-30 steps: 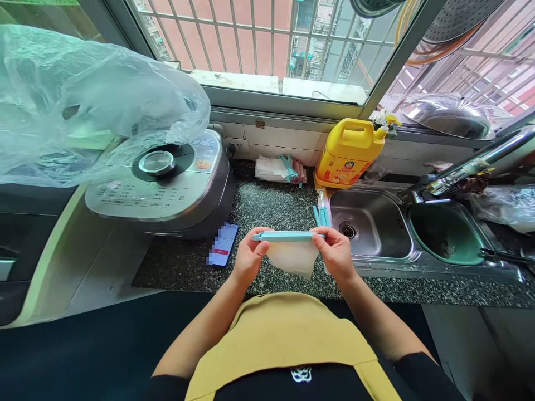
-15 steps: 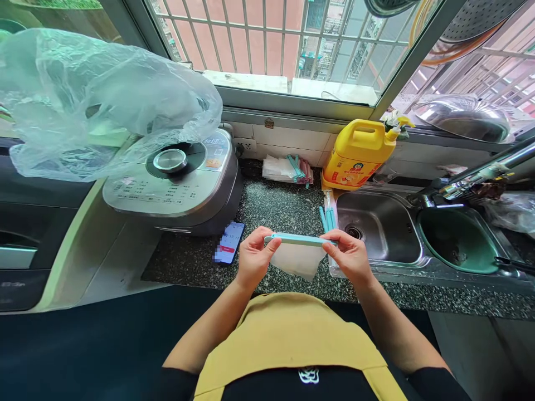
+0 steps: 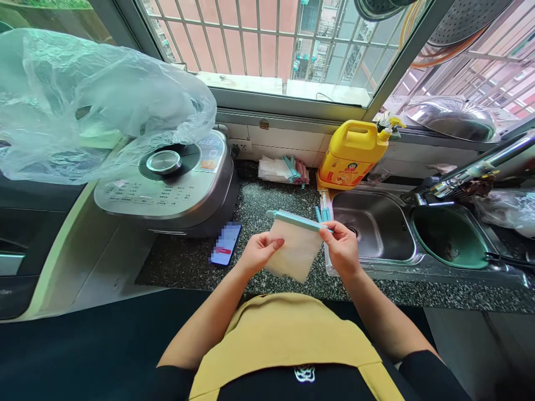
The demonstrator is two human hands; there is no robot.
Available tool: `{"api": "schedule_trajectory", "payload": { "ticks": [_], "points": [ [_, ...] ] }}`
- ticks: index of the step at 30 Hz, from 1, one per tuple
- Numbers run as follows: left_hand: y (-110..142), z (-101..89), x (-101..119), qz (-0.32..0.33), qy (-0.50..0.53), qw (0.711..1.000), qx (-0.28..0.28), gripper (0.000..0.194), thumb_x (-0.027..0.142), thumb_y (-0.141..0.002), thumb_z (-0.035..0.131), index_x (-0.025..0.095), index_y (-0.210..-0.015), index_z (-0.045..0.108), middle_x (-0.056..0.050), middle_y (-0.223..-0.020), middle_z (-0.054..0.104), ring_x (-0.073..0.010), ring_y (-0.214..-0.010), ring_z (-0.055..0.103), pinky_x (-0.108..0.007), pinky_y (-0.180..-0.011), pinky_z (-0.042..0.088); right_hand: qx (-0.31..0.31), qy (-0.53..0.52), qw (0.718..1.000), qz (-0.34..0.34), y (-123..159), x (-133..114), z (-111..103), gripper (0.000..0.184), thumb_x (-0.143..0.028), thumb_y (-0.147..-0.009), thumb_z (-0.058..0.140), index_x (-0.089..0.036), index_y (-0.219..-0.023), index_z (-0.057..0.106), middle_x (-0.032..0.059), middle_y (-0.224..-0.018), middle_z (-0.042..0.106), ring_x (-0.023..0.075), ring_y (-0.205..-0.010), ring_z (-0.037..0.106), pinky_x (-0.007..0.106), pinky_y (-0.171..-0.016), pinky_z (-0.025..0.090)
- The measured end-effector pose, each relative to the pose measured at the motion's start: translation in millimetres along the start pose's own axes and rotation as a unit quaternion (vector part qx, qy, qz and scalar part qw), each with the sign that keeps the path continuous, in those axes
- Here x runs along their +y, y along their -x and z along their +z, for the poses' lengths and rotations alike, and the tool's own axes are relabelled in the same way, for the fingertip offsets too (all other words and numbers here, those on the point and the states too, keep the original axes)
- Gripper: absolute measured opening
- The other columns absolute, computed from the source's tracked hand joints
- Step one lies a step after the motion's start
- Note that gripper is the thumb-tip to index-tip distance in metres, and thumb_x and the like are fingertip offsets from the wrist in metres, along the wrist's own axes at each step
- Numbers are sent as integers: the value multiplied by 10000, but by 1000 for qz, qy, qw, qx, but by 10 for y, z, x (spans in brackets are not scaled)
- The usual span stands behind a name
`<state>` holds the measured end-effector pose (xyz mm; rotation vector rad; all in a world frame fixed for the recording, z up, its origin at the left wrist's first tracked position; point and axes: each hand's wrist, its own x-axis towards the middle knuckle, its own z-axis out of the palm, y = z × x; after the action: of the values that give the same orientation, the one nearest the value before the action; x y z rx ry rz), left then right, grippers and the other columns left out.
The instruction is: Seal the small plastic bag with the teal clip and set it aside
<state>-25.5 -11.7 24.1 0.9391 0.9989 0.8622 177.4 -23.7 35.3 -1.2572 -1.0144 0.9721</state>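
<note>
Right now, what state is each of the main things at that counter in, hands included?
Small bag, held tilted
Blue clip, along the bag's top edge; locked or not, unclear
Left hand, pinching the bag's side
Right hand, gripping the clip's end
Phone, lying flat, screen lit
Rice cooker, lid shut
Yellow jug, upright

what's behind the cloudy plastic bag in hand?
Speckled black stone countertop shows around the bag and its light-blue bar clip; anything directly behind them is covered.
</note>
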Motion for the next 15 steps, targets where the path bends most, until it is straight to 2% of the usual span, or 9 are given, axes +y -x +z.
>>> {"api": "schedule_trajectory", "payload": {
  "ticks": [3,7,11,15],
  "points": [
    [4,-33,-65,21,-11,1000,18,483,596,-536,742,128,-617,650,1,-525,582,-96,-477,471,-211,-465,364,25,-12,1000,-15,-79,22,-14,263,-443,-653,723,-196,-723,663,-6,-650,612,112,-577,498,249,-571,410],
    [3,-66,-155,41,-40,998,39,544,664,-556,684,139,-483,558,54,-399,401,-52,-404,302,-197,-409,240,33,4,999,-19,-156,21,2,278,-454,-637,723,-195,-713,657,-5,-640,606,119,-575,497,261,-573,407],
    [-14,-108,-145,45,-40,998,0,535,669,-558,682,143,-540,583,36,-462,458,-76,-454,370,-204,-444,286,26,-1,999,-18,-193,-19,22,270,-445,-630,729,-195,-707,658,-6,-638,604,116,-574,493,261,-577,409],
    [-57,-163,-136,74,-67,995,3,541,675,-634,619,152,-509,561,50,-434,386,-71,-438,302,-210,-435,237,32,0,999,-38,-249,-59,7,267,-451,-649,716,-199,-714,657,-4,-638,603,119,-576,495,264,-577,413]
  ]
}}
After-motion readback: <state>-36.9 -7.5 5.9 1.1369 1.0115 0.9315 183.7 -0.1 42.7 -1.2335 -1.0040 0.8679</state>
